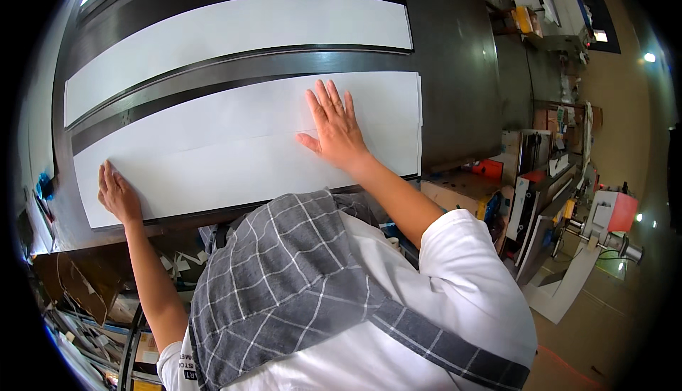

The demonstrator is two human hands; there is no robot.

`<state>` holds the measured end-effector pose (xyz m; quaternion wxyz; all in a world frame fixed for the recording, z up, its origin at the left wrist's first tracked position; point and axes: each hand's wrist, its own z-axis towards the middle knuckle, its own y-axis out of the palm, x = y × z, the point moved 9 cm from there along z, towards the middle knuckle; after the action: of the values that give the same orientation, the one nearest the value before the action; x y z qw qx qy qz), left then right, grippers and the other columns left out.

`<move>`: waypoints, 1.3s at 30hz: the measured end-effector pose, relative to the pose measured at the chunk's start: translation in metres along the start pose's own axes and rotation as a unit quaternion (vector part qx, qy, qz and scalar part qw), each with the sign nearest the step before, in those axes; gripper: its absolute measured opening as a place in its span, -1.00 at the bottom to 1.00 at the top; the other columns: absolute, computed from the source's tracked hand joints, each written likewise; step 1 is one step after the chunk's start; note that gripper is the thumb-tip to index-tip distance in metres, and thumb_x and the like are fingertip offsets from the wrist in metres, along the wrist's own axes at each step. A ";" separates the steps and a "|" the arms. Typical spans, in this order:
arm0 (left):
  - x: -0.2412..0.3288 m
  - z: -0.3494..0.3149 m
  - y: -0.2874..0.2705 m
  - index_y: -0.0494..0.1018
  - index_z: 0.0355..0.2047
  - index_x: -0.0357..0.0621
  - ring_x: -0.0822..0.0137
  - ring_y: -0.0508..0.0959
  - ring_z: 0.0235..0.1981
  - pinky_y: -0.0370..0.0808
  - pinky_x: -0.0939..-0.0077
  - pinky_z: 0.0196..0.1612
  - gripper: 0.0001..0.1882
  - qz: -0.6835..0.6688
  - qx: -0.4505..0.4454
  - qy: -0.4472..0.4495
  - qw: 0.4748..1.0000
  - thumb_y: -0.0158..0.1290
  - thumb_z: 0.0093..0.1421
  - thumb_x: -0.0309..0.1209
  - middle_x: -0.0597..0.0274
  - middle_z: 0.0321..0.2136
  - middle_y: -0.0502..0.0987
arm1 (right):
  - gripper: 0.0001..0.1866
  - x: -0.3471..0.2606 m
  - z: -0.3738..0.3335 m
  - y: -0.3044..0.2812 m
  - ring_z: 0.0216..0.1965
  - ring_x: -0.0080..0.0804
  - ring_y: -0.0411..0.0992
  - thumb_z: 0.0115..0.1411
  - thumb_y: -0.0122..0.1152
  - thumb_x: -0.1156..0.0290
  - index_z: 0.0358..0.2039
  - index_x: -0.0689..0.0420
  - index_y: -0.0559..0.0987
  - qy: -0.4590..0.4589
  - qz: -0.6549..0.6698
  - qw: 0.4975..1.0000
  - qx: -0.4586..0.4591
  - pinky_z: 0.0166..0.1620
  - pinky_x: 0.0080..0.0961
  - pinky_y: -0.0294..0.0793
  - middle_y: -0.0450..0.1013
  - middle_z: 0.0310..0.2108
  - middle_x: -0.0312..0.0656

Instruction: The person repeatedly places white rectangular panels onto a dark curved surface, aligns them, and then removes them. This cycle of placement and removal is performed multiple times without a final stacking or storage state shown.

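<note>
A long white sheet point(234, 153) lies across the near part of the dark worktable, seemingly two pieces meeting along a faint lengthwise line. My right hand point(335, 126) rests flat on it right of the middle, fingers spread and pointing away from me. Near the sheet's left end, my left hand point(117, 193) lies on the surface with its fingers stretched out and close together. Neither hand grips anything. Farther back, a second long white strip point(249, 35) lies roughly parallel to the first, with a dark gap between them.
The dark metal worktable point(458, 71) extends right of the sheets. A cardboard box point(458, 195) sits below its right corner. Machinery with a red block point(623, 212) stands on the right. Scraps and offcuts point(181, 261) lie below the near edge. A small blue object point(44, 186) is at far left.
</note>
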<state>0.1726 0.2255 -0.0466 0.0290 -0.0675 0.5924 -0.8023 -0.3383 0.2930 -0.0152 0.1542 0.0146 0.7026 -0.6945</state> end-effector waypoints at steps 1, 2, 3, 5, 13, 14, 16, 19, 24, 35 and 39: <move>0.000 0.001 0.000 0.34 0.19 0.06 0.19 0.31 0.20 0.17 0.27 0.20 -0.58 0.004 -0.008 -0.008 1.000 -0.16 0.33 -0.27 0.21 0.20 0.33 | -0.09 0.003 -0.005 -0.001 0.42 -0.03 -0.23 0.20 0.00 -0.20 0.35 0.17 0.03 0.006 0.005 1.000 0.000 0.35 0.11 -0.25 -0.13 0.39 0.03; 0.000 0.001 0.000 0.34 0.18 0.04 0.17 0.31 0.21 0.18 0.26 0.20 -0.57 0.009 -0.016 -0.017 1.000 -0.14 0.32 -0.25 0.20 0.20 0.33 | -0.09 0.007 -0.009 -0.004 0.42 -0.04 -0.22 0.20 0.00 -0.20 0.35 0.18 0.03 0.011 0.011 1.000 -0.001 0.35 0.11 -0.25 -0.13 0.39 0.03; 0.011 0.001 -0.003 0.35 0.18 0.02 0.15 0.30 0.21 0.18 0.24 0.21 -0.56 -0.012 -0.007 0.007 1.000 -0.12 0.31 -0.24 0.20 0.20 0.34 | -0.09 0.008 -0.012 -0.005 0.42 -0.05 -0.22 0.20 -0.01 -0.20 0.35 0.18 0.03 0.015 0.020 1.000 -0.001 0.35 0.10 -0.26 -0.13 0.39 0.03; 0.049 -0.006 -0.006 0.36 0.17 -0.02 0.11 0.29 0.21 0.18 0.21 0.23 -0.54 -0.054 0.012 0.048 0.997 -0.07 0.28 -0.20 0.19 0.19 0.35 | -0.08 0.000 -0.014 -0.002 0.43 -0.08 -0.22 0.21 -0.06 -0.23 0.35 0.18 0.02 -0.003 0.020 1.000 -0.014 0.36 0.08 -0.29 -0.14 0.40 0.02; 0.188 -0.037 -0.013 -0.03 0.38 0.04 0.16 -0.14 0.42 -0.20 0.11 0.39 -0.21 -0.033 -0.143 0.096 0.985 -0.13 0.25 0.11 0.21 0.40 -0.08 | -0.08 -0.052 -0.007 0.030 0.43 -0.16 -0.22 0.21 -0.14 -0.27 0.35 0.19 0.05 -0.050 0.046 0.995 -0.068 0.38 0.01 -0.35 -0.10 0.40 -0.03; 0.179 -0.037 -0.012 -0.04 0.38 0.04 0.17 -0.14 0.42 -0.21 0.12 0.39 -0.20 -0.030 -0.140 0.088 0.986 -0.15 0.26 0.13 0.21 0.40 -0.08 | -0.08 -0.030 -0.015 0.020 0.43 -0.11 -0.20 0.20 -0.09 -0.25 0.34 0.21 0.07 -0.021 0.016 0.999 -0.025 0.37 0.06 -0.31 -0.09 0.39 -0.01; 0.156 -0.033 -0.009 -0.06 0.38 0.02 0.17 -0.14 0.42 -0.20 0.12 0.39 -0.18 -0.007 -0.134 0.070 0.988 -0.19 0.26 0.17 0.20 0.40 -0.10 | -0.09 0.034 -0.032 0.007 0.42 -0.03 -0.18 0.18 0.00 -0.18 0.33 0.22 0.07 0.088 -0.004 0.996 -0.005 0.35 0.12 -0.26 -0.07 0.38 0.09; 0.099 -0.022 -0.001 -0.09 0.38 -0.05 0.18 -0.15 0.42 -0.18 0.12 0.38 -0.15 0.047 -0.144 -0.001 0.988 -0.23 0.27 0.20 0.17 0.41 -0.12 | -0.13 0.140 -0.074 -0.017 0.42 0.00 -0.20 0.22 -0.02 -0.11 0.34 0.21 0.02 0.244 -0.076 0.965 0.057 0.35 0.09 -0.25 -0.14 0.39 0.11; -0.056 0.014 0.026 -0.03 0.36 -0.18 0.12 -0.10 0.41 -0.10 0.06 0.36 -0.13 0.064 -0.103 -0.124 0.985 -0.32 0.28 0.23 0.04 0.38 -0.06 | -0.14 0.197 -0.112 -0.028 0.42 0.01 -0.21 0.27 -0.12 -0.11 0.36 0.24 -0.04 0.307 -0.090 0.946 0.058 0.35 0.12 -0.24 -0.17 0.39 0.11; 0.144 0.067 -0.022 0.21 0.25 -0.13 0.05 0.12 0.34 0.04 0.11 0.32 -0.36 -0.099 0.032 0.161 0.981 0.12 0.21 -0.23 0.05 0.28 0.21 | -0.56 0.270 0.005 -0.066 -0.05 -0.39 0.44 0.24 0.10 0.20 0.03 0.24 0.50 0.417 0.449 0.761 0.212 -0.06 -0.47 0.45 0.50 -0.12 -0.19; 0.258 0.073 -0.018 0.01 0.36 -0.04 0.16 -0.05 0.40 -0.12 0.01 0.37 -0.25 -0.090 -0.084 0.192 0.974 0.02 0.24 -0.10 0.13 0.37 0.00 | -0.55 0.318 0.050 -0.075 -0.05 -0.35 0.44 0.20 0.10 0.22 -0.01 0.27 0.52 0.380 0.194 0.883 0.194 -0.05 -0.42 0.44 0.49 -0.09 -0.08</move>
<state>-0.0717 0.1290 0.0110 -0.1632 0.0329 0.6435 -0.7471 -0.6491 0.1793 -0.0168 0.0013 0.4434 0.5417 -0.7142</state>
